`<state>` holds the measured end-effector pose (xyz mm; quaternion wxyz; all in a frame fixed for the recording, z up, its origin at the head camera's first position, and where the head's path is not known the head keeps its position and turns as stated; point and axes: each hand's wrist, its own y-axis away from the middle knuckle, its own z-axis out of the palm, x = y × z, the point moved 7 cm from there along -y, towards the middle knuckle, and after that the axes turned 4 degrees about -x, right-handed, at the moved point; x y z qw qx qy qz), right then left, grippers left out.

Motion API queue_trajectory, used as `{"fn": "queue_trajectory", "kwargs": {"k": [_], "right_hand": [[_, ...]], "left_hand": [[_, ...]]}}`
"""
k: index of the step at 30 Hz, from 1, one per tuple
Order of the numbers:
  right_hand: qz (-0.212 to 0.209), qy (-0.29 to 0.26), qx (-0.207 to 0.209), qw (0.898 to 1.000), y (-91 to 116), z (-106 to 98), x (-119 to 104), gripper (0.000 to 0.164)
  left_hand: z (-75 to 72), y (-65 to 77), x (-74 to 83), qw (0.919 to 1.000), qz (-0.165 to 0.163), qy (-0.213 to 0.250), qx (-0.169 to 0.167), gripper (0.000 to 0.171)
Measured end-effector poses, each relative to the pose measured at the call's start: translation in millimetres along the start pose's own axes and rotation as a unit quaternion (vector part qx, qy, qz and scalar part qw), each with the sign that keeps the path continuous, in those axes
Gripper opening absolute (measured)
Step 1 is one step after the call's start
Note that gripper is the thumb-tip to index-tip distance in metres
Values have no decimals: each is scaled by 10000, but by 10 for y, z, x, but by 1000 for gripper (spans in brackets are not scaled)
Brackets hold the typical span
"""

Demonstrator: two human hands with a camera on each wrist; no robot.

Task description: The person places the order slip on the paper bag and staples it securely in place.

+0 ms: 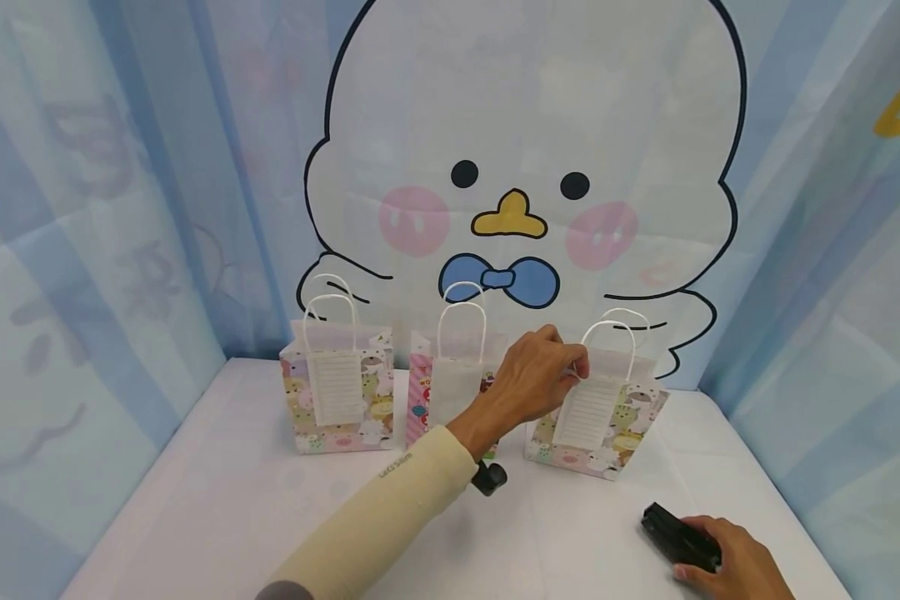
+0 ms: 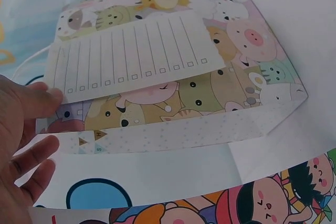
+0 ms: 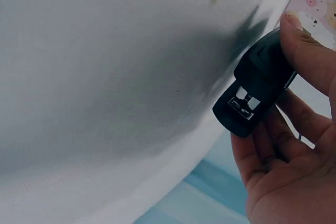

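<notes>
My left hand [image 1: 542, 373] pinches the top edge of a lined checklist sheet [image 1: 588, 414] at the rim of the rightmost paper gift bag [image 1: 633, 429]. The bag has cartoon animals on it and white twisted handles, and stands tilted. In the left wrist view the thumb presses on the sheet [image 2: 136, 56], which lies against the animal-printed bag front [image 2: 252, 40]. At the front right, my right hand [image 1: 746, 560] holds a black stapler [image 1: 678, 537] between thumb and fingers. The right wrist view shows the stapler's nose end [image 3: 252, 87] facing the camera.
A second animal-print bag [image 1: 378, 392] with a lined sheet stands at the left. A pink-striped bag [image 1: 420, 392] with a pale sheet stands in the middle, partly behind my left arm. A curtain [image 1: 495, 100] with a cartoon character backs the white table [image 1: 217, 500].
</notes>
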<state>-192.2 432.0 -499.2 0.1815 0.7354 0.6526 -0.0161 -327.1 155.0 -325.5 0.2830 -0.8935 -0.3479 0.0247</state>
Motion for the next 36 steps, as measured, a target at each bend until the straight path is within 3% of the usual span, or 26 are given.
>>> {"fn": "queue_trajectory", "kwargs": {"k": [6, 11, 19, 22, 26, 32, 36], "right_hand": [[306, 23, -343, 9989, -33, 57, 64, 90], [321, 6, -312, 9990, -39, 65, 53, 93], [-119, 145, 369, 9991, -3, -3, -124, 100], [-86, 305, 766, 9966, 26, -54, -247, 105], [-146, 434, 1459, 9882, 107, -120, -435, 110], [-386, 463, 2384, 9693, 211, -191, -719, 114], [-500, 513, 2541, 9645, 226, -210, -903, 114]], "left_hand": [[-7, 6, 8, 9999, 62, -47, 100, 5], [0, 19, 8, 9998, 51, -147, 145, 5], [-115, 121, 40, 9975, -29, -466, 539, 11], [-167, 216, 69, 9966, -40, -520, 636, 24], [-175, 397, 147, 9943, -52, -914, 547, 54], [-27, 757, 212, 9923, -262, -1208, 70, 89], [109, 1025, 212, 9918, -411, -1153, -359, 97]]}}
